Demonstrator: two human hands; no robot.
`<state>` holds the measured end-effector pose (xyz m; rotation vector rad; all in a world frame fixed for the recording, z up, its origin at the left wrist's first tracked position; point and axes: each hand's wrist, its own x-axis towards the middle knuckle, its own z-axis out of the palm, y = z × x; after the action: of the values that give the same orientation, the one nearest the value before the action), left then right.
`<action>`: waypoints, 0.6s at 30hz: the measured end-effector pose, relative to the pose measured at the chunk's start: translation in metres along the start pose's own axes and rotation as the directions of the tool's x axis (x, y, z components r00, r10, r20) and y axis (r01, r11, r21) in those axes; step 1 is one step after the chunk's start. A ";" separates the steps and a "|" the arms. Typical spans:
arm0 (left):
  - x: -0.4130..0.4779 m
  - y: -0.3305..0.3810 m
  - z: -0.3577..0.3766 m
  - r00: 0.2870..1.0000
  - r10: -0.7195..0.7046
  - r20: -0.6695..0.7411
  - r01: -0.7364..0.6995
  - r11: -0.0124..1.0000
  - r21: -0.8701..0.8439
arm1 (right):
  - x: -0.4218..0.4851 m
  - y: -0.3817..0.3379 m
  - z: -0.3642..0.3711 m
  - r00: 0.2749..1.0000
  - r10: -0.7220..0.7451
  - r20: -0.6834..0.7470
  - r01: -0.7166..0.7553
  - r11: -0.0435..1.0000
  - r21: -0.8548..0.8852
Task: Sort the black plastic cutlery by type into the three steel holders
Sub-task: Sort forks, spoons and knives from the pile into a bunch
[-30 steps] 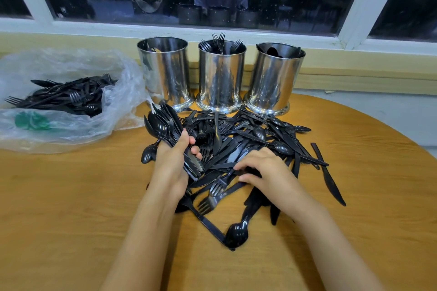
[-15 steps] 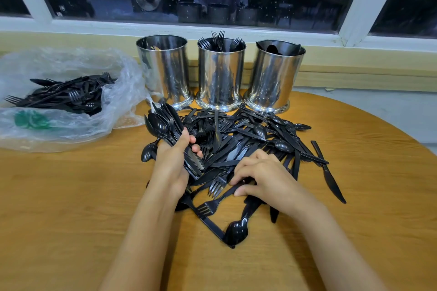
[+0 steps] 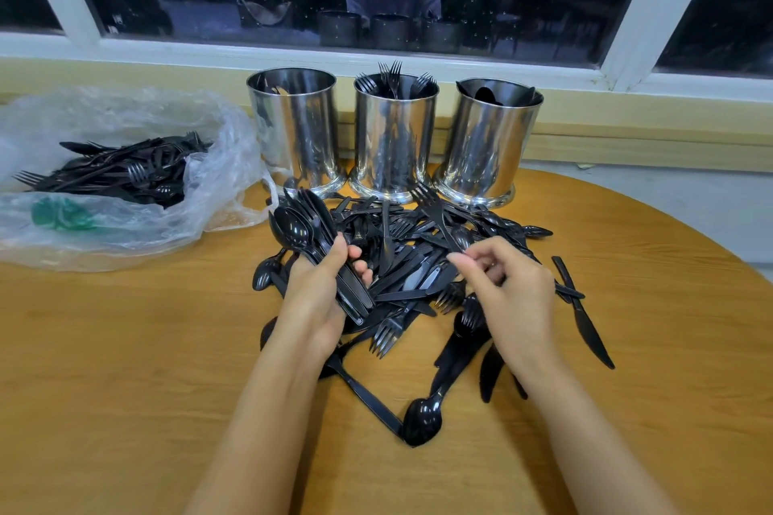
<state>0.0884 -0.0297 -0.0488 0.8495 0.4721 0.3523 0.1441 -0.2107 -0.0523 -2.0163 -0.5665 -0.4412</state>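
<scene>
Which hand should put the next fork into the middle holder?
Right. The right hand pinches a fork just short of the middle holder, which holds forks; the left hand is full, gripping a bundle of spoons.

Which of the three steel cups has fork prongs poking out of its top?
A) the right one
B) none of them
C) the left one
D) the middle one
D: fork tines stand above the rim of the middle holder; none show in the left holder or the right holder.

Right hand (image 3: 516, 293) no longer flat on the cutlery pile (image 3: 397, 261): now above it, a fork (image 3: 439, 220) in its fingertips.
</scene>
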 end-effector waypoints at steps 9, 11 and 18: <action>-0.012 -0.025 0.019 0.996 -0.025 0.084 0.015 0.994 0.109 | -0.008 -0.014 0.020 0.906 0.332 0.264 -0.422 0.765 0.486; -0.013 -0.027 0.019 0.995 -0.022 0.098 0.009 0.991 0.132 | -0.009 -0.015 0.024 0.912 0.339 0.231 -0.410 0.761 0.502; -0.014 -0.025 0.018 0.994 -0.070 0.083 0.050 0.974 0.222 | -0.017 -0.018 0.033 0.934 0.286 0.212 -0.351 0.839 0.415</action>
<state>0.0888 -0.0633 -0.0540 1.0590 0.4568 0.2068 0.1232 -0.1776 -0.0641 -1.6545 -0.3615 0.0424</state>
